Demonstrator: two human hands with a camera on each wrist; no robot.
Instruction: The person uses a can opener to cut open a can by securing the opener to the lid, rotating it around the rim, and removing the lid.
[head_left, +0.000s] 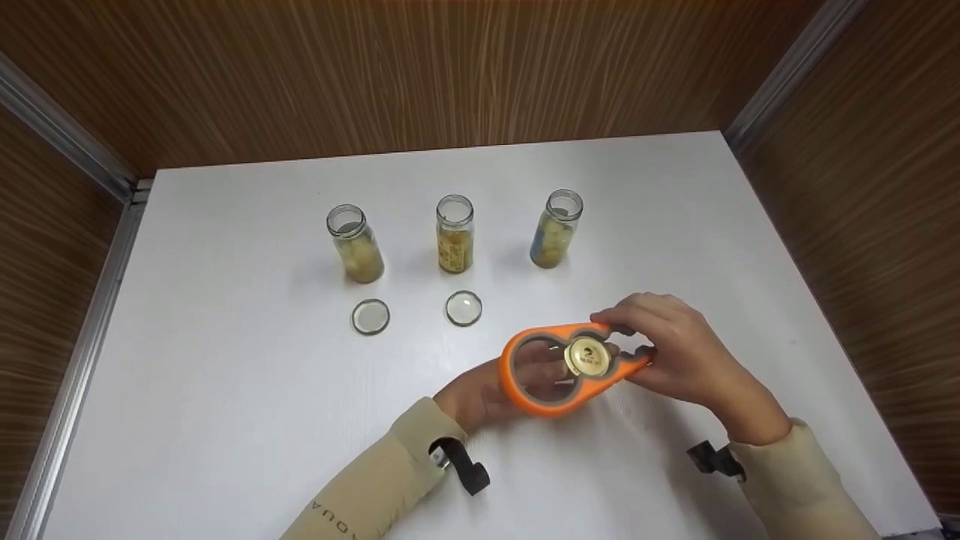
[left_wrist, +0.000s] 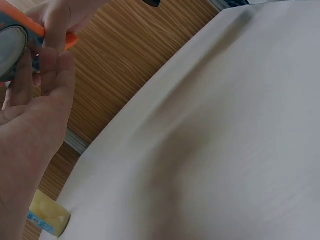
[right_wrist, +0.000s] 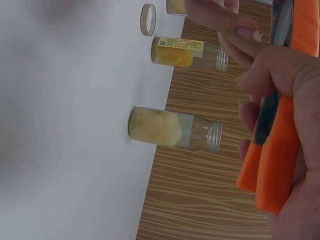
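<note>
One left hand (head_left: 480, 394) half-hidden behind orange opener (head_left: 559, 367)

Soft, even light falls from above onto the white desk (head_left: 225, 375), which is bright but not blown out in the head view. Shadows there are faint: pale grey smudges beside the three jars (head_left: 454, 234) and a slightly darker patch under the orange opener (head_left: 551, 401). The gold lid (head_left: 587, 355) catches a small glint. The wood walls darken toward the upper corners, and the desk edges splay outward from wide-lens distortion. The left wrist view is soft and smeared, with broad grey shading across the desk and a blurred near hand (left_wrist: 30, 130). In the right wrist view the close fingers (right_wrist: 280, 65) are out of focus, the jars sharper.
</note>
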